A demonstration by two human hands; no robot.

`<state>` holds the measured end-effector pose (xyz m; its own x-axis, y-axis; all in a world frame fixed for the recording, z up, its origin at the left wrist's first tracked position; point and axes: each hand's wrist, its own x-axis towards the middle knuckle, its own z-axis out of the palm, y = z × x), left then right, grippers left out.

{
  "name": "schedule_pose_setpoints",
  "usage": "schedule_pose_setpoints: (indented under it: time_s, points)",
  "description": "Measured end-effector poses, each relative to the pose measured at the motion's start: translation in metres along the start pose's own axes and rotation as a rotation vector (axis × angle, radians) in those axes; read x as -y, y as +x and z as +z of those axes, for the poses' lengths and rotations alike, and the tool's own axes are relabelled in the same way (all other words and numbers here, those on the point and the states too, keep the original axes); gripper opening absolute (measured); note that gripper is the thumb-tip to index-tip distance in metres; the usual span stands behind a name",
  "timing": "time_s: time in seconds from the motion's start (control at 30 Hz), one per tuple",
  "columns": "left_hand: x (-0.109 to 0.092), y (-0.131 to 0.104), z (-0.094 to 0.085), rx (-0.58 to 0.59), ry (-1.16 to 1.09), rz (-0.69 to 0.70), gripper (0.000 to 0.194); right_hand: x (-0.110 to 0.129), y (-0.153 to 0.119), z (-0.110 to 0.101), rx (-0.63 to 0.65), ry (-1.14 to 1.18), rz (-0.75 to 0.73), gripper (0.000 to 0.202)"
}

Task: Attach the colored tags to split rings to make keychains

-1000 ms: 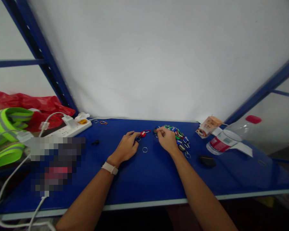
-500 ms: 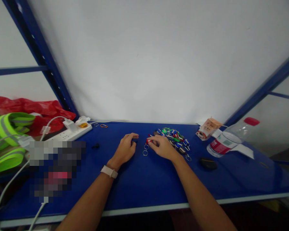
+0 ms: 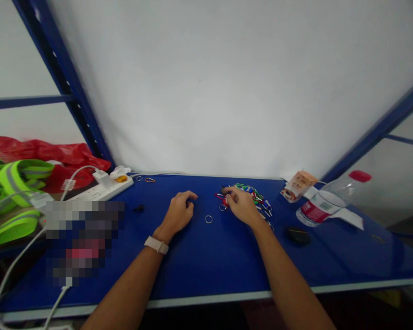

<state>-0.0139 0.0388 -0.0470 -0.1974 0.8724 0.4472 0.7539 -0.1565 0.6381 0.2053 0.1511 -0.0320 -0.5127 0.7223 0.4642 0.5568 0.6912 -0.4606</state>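
My right hand (image 3: pixel 243 207) is at the left side of a pile of coloured carabiner keychains (image 3: pixel 258 197), mostly blue, green, red and silver. Its thumb and fingers close on a red carabiner keychain (image 3: pixel 225 201), whose small split ring (image 3: pixel 222 207) sticks out below; the fingers partly hide it. My left hand (image 3: pixel 179 211) rests on the blue table with fingers loosely curved, thumb apart, holding nothing. Between the hands, nearer to me, a loose split ring (image 3: pixel 208 219) lies flat on the tabletop.
At the back left lie an orange carabiner (image 3: pixel 150 180) and a ring (image 3: pixel 139 178), near a white power strip (image 3: pixel 99 190). A small black object (image 3: pixel 138 208) sits left. On the right are a carton (image 3: pixel 298 186), a plastic bottle (image 3: pixel 321 206) and a black case (image 3: pixel 298 235).
My right hand has moved right toward the pile, and the red keychain has shifted right with it. The loose split ring stays behind on the table. My left hand has barely moved.
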Motion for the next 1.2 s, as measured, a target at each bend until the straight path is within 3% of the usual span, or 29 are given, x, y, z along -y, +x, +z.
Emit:
schedule_pose_setpoints:
  time_s: [0.13, 0.23, 0.43, 0.67, 0.93, 1.2]
  points:
    - [0.002, 0.001, 0.003, -0.036, -0.011, 0.035, 0.024, -0.016, 0.004, -0.003, -0.251, -0.056, 0.139, 0.038]
    - [0.003, 0.002, 0.004, -0.053, 0.004, 0.054, 0.019, -0.026, 0.007, 0.000, -0.297, -0.102, 0.166, 0.036]
    - [0.004, 0.002, 0.004, -0.066, 0.030, 0.082, 0.019, -0.023, 0.007, 0.015, -0.215, -0.128, 0.057, 0.033]
    - [0.009, 0.002, 0.008, -0.080, 0.018, 0.096, 0.021, -0.015, 0.018, 0.015, -0.176, -0.129, 0.096, 0.031]
    - [0.006, 0.002, 0.007, -0.083, 0.005, 0.085, 0.022, 0.017, 0.033, 0.014, -0.019, -0.434, 0.178, 0.028]
    - [0.005, 0.002, 0.007, -0.082, 0.009, 0.080, 0.020, 0.014, 0.025, 0.026, 0.065, -0.613, 0.216, 0.040]
